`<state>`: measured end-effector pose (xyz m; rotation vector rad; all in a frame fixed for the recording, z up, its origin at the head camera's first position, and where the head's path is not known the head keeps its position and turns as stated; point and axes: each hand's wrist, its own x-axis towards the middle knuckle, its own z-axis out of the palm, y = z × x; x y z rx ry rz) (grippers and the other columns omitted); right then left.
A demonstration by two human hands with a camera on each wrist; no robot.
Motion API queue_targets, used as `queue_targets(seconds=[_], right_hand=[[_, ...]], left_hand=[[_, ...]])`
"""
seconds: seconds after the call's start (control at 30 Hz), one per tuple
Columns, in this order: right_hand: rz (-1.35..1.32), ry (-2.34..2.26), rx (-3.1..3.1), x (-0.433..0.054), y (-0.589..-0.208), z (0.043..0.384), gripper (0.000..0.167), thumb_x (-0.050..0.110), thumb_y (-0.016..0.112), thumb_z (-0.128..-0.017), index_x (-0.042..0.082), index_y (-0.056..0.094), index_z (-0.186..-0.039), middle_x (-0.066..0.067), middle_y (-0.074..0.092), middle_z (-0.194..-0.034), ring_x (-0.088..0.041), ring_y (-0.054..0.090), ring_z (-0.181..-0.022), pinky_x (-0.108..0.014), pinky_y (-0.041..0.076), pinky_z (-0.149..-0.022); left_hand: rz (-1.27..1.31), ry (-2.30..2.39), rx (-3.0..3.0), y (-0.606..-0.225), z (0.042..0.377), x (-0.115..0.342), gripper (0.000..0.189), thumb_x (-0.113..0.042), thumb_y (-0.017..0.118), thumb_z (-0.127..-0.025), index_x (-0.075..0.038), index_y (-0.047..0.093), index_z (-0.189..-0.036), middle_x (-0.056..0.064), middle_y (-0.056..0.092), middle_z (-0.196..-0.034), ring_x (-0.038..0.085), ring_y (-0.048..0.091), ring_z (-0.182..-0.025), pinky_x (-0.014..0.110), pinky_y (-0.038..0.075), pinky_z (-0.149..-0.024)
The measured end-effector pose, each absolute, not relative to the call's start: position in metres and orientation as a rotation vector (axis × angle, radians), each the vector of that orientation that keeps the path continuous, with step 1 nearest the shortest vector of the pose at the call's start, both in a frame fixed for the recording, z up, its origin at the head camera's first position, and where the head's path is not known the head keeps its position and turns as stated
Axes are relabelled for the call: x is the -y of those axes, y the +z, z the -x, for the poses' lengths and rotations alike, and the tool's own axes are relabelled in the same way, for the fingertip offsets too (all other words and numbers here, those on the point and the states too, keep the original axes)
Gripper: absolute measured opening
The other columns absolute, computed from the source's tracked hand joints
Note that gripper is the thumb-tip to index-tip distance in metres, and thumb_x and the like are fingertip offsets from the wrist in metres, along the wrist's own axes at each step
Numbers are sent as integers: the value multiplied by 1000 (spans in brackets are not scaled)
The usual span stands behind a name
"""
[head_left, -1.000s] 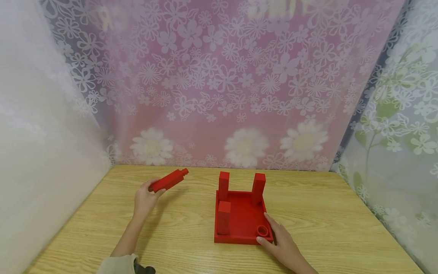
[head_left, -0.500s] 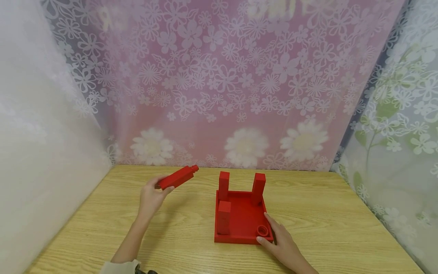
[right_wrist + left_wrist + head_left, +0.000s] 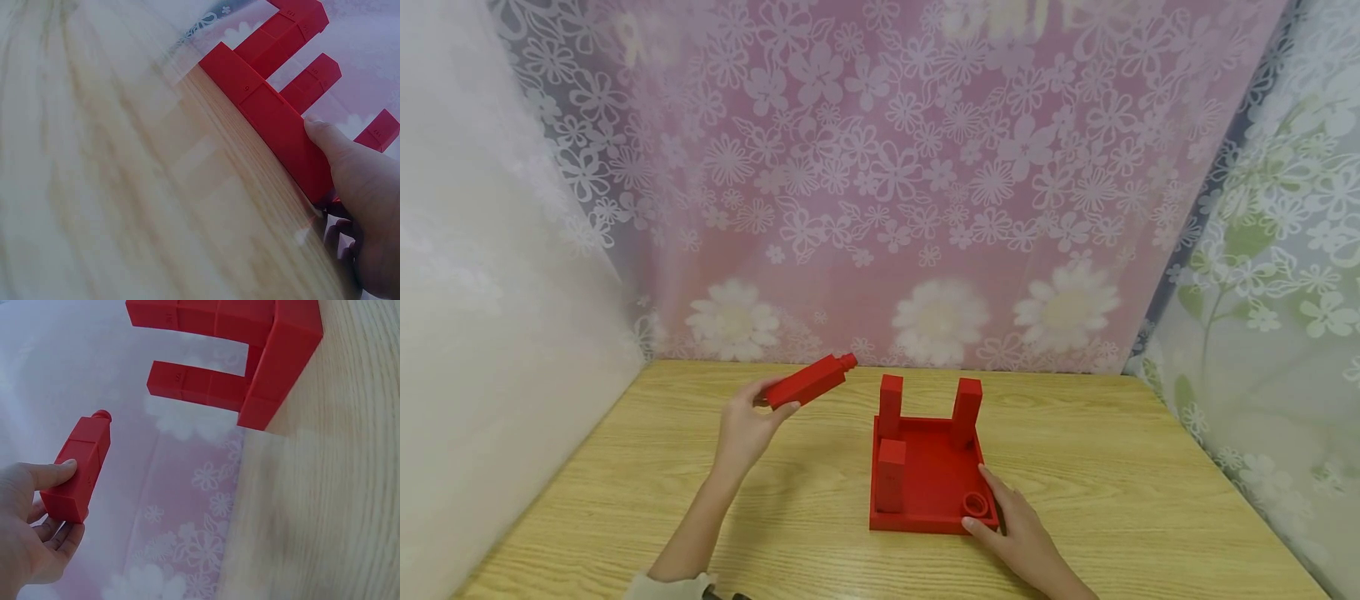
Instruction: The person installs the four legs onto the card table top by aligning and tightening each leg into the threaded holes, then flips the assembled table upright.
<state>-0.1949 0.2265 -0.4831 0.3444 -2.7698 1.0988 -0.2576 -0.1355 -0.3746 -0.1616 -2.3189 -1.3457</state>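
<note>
A red square post (image 3: 808, 382) with a round threaded tip is held in the air by my left hand (image 3: 745, 425), between thumb and fingers near its plain end. It tilts up, its tip pointing right toward the red square base (image 3: 936, 487). This base lies on the table like a shallow tray, with similar posts upright at three corners, among them the near-left post (image 3: 891, 479). A round raised socket (image 3: 975, 504) occupies the near-right corner. My right hand (image 3: 1018, 533) grips that corner from outside; its thumb (image 3: 325, 134) lies against the base's side.
The wooden table (image 3: 1112, 467) extends around the base on all sides. A pink flowered curtain (image 3: 850, 208) hangs along the back edge. Pale sheets stand at the left (image 3: 512, 292) and right (image 3: 1285, 333).
My left hand has carried the post to the right and slightly up, closer to the base. The right hand and the base have stayed in place.
</note>
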Motion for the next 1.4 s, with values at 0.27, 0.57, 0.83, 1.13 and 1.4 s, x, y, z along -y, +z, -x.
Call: queue_targets(seconds=[0.27,0.57,0.83,1.13,1.4], right_hand=[[-347,1096,2768,-227,-485,196,79,46,64,-82,6,33,-142,-17,40,-138,-38,34,-125,-55,16,-102],[-357,1093,2759,-227,-485,196,79,46,64,-82,6,33,-142,-17,40,-138,-38,34,-125,-56,17,-102],[-363,1087,2748,-228,-486,196,78,45,64,-82,6,33,-142,-17,41,-137,-38,35,-125,-56,17,-101],[-355,1083,2756,-227,-486,196,78,46,64,-82,6,33,-142,-17,41,-137,-38,35,-124,-56,17,-101],[-361,1080,2751,-227,-485,196,78,45,64,-82,6,33,-142,-17,41,-136,-38,36,-124,-56,17,-101]], left_hand=[[225,-1383,2282,-361,251,125,42,-10,78,-73,-2,64,-111,11,62,-101,23,58,-84,36,45,-69],[251,-1396,2277,-351,243,115,42,-10,78,-73,-5,64,-112,8,63,-102,22,56,-85,37,42,-71],[291,-1437,2243,-342,238,107,40,-9,78,-73,-8,65,-111,5,63,-100,21,54,-84,39,42,-72],[386,-1401,2225,-332,231,95,43,-8,79,-71,-8,65,-112,3,62,-96,19,54,-82,35,43,-69],[430,-1422,2224,-325,224,85,43,-7,80,-70,-9,66,-111,1,61,-98,18,53,-84,36,44,-69]])
